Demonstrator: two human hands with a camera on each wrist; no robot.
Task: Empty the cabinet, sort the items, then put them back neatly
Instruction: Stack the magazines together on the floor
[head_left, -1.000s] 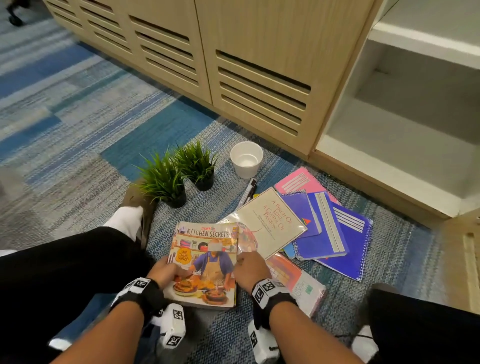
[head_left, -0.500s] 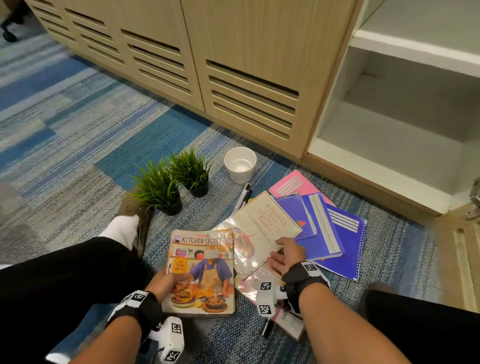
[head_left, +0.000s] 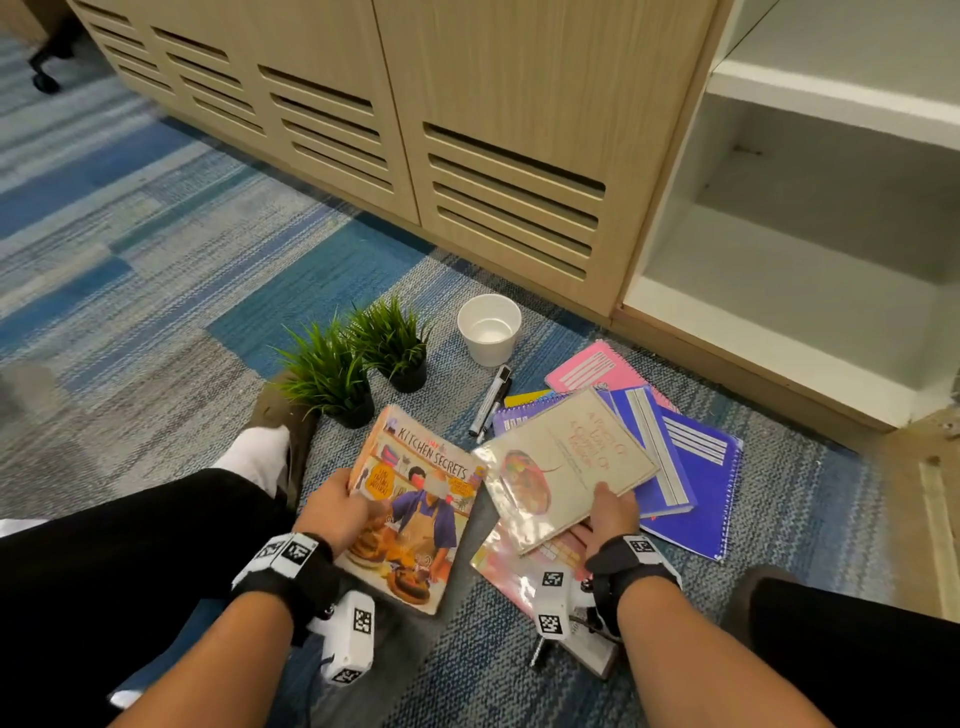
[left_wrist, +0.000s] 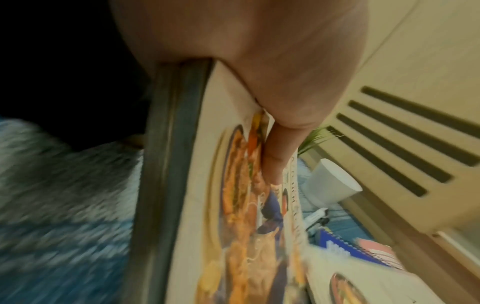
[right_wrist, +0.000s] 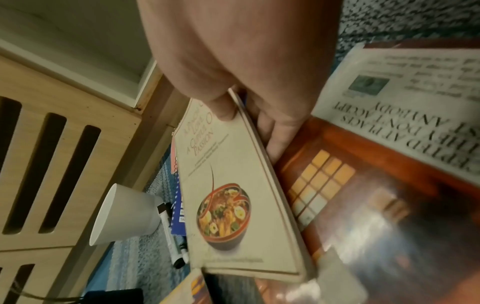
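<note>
Your left hand (head_left: 337, 512) curls its fingers round the left edge of the Kitchen Secrets cookbook (head_left: 410, 512), thumb on the cover, tilting it up off the carpet (head_left: 156, 312). Your right hand (head_left: 608, 512) pinches the lower edge of the cream cookbook (head_left: 566, 467), thumb on top, fingers beneath, above the notebooks (head_left: 691, 467). Beyond lie markers (head_left: 491, 397), a white cup (head_left: 489, 335) and two potted plants (head_left: 358, 358), before the open cabinet (head_left: 779, 291).

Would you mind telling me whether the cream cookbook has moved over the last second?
Yes. The right hand has lifted the cream cookbook off the floor and swung it right, over the blue notebooks; the white cup stays put.
</note>
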